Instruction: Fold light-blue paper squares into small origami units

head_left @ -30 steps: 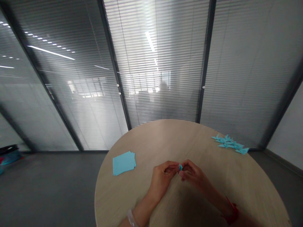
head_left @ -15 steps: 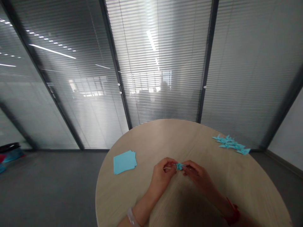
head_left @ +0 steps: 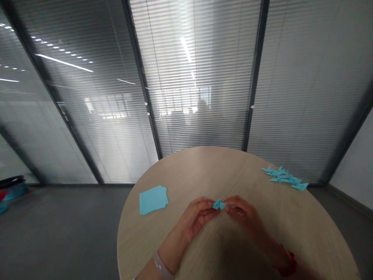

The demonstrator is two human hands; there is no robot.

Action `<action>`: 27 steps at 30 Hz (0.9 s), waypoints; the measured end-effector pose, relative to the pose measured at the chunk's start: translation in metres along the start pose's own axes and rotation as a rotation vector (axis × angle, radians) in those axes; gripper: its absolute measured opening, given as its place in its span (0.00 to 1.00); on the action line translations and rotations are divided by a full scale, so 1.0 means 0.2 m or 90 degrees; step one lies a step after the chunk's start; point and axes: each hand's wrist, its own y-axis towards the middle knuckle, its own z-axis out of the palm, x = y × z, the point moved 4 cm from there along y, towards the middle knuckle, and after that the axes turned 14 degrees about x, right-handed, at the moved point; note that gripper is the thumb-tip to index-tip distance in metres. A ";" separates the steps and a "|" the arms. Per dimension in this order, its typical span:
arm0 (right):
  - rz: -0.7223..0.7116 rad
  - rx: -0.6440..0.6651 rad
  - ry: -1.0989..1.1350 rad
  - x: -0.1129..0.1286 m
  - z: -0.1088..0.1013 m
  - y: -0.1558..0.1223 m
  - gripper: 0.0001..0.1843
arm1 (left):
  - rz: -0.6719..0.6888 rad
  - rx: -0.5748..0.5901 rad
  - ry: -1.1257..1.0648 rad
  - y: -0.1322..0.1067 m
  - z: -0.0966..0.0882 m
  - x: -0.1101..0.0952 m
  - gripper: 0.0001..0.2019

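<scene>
Between my two hands, over the near middle of the table, is a small folded piece of blue paper [head_left: 218, 204], an origami figure. My left hand [head_left: 196, 218] grips its left side with the fingers stretched along it and the palm turned partly up. On the other side, the fingertips of my right hand [head_left: 242, 210] pinch the paper's right end. Fingers cover part of both ends, so its full shape is hidden. A stack of blue paper sheets [head_left: 153, 200] lies left of my hands. Several folded blue paper cranes [head_left: 284, 177] sit together at the table's right far edge.
The round wooden table [head_left: 204, 167] stands close to a glass partition with blinds [head_left: 201, 132]. Grey floor [head_left: 70, 229] shows at the left, with a dark-rimmed blue and red object [head_left: 14, 188] on it at the frame's edge.
My left hand has turned its palm upward and straightened its fingers. The folded paper has shifted slightly left and more of it shows. My right hand keeps its pinch.
</scene>
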 end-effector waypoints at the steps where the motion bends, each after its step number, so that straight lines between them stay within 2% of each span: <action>1: 0.008 -0.006 0.010 0.00 0.00 0.00 0.11 | 0.016 0.009 0.010 -0.01 0.00 0.00 0.07; 3: 0.024 -0.019 0.028 -0.01 -0.01 0.00 0.10 | 0.025 0.008 0.021 -0.01 0.00 0.00 0.06; 9: 0.107 -0.029 0.055 -0.04 0.00 0.01 0.10 | -0.032 -0.065 0.048 0.05 0.00 0.02 0.07; 14: 0.129 0.034 0.025 -0.05 0.04 0.02 0.10 | -0.004 -0.137 0.381 0.07 0.02 0.00 0.05; 17: 0.121 0.069 0.033 -0.06 0.06 0.02 0.10 | 0.024 -0.143 0.491 0.07 0.04 -0.01 0.03; 21: 0.134 0.089 0.055 -0.08 0.05 0.02 0.11 | 0.058 -0.136 0.452 0.07 0.03 -0.03 0.03; 27: 0.095 0.141 0.125 0.03 0.03 0.02 0.17 | 0.044 -0.089 0.193 0.07 -0.01 -0.01 0.10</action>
